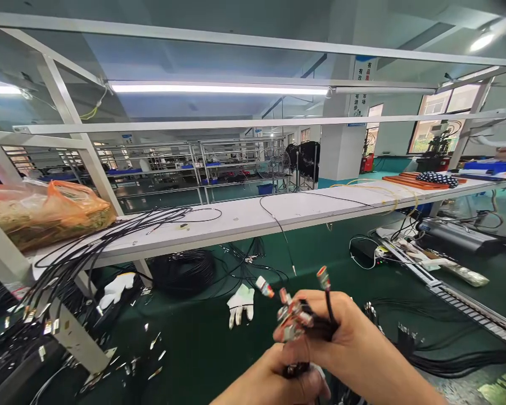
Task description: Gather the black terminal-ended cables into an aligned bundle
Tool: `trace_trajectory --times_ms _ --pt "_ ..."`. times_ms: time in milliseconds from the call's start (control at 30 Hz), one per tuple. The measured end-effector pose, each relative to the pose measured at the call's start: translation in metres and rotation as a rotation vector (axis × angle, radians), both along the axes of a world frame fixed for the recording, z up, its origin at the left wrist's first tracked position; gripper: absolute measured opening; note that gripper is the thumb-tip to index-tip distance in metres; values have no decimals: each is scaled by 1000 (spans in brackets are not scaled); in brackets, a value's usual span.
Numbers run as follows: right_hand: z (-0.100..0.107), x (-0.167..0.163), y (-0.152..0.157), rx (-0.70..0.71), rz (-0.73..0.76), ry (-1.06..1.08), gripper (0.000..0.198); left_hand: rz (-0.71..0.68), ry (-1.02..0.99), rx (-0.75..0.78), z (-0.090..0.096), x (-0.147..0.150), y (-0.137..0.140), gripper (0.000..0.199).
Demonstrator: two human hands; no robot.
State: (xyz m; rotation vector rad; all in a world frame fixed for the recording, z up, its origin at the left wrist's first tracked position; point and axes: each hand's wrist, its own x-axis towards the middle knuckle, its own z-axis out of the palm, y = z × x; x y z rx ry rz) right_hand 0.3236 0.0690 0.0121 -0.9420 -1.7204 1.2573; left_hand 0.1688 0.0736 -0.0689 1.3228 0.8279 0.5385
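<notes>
Two hands: meet at lower centre of the frame.
Right hand [346,332]: clenched around cable bundle [316,329]; connector ends [293,315] jut past its fingertips.
Left hand [278,379]: grasps the bundle below.

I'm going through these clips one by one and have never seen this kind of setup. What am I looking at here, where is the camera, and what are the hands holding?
There is no machine here: a person works with two bare hands, filmed by a camera worn on the head, looking forward and down. The right hand grips a bundle of black cables whose connector ends stick up. The left hand closes around the same bundle lower down. Ahead runs a long white workbench with more black cables hanging over its edge and an orange plastic bag. On the green floor lie white gloves and a coil of cable.
</notes>
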Motion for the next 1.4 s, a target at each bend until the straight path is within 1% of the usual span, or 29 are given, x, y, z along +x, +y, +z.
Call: trace_trajectory --times_ms 67,133,200,233,300,367,400,467,533,567,667,767,867,933,1000,1033,1133,1200,1300,1400 --pt "1 -4 0 48 20 -85 16 48 -28 49 0 1 -2 46" --pt "-2 -4 2 66 41 -165 18 82 -58 44 2 1 -5 46" --pt "-7 1 6 43 46 -168 12 58 -91 5 6 -1 -7 47" --pt "-10 4 8 24 37 -131 10 30 -109 -16 9 -2 -8 48" --pt "-15 10 11 -43 -19 -12 13 -18 -140 -38 15 -5 -8 49" --pt "-21 12 13 -141 -63 90 12 -43 -156 -44 20 -6 -7 52" --pt "-24 11 13 -202 -52 123 13 -43 -156 -48 22 -6 -6 52" --pt "-31 7 13 -322 12 177 24 -11 -143 -63 24 -5 -6 49" --pt "-38 3 12 -375 46 214 32 34 -122 -76 25 -5 -7 47" --pt "-40 3 12 -374 36 220 35 54 -111 -78 26 -6 -7 45" --pt "-48 7 11 -344 -57 213 40 122 -93 -79 28 -13 -11 45" --pt "-56 11 10 -326 -91 181 37 185 -99 -84 28 -19 -12 44" --pt "-60 9 7 -295 -119 148 24 135 -117 -37 22 -17 -11 43" --pt "-60 8 5 -278 -80 142 17 95 -128 44 16 -14 -8 46" --pt "-59 8 3 -266 -19 132 15 65 -145 119 11 -12 -7 50" --pt "-58 9 3 -257 -14 123 15 49 -151 141 9 -12 -6 50" --pt "-55 12 3 -218 -69 26 15 3 -152 164 6 -13 -6 47" --pt "-52 15 3 -205 -100 -50 14 -4 -117 145 5 -14 -6 49" --pt "-48 15 2 -210 -101 -91 13 1 -71 112 8 -14 -7 53" --pt "-48 13 2 -202 -89 -106 13 -36 -86 155 15 -11 -8 51"
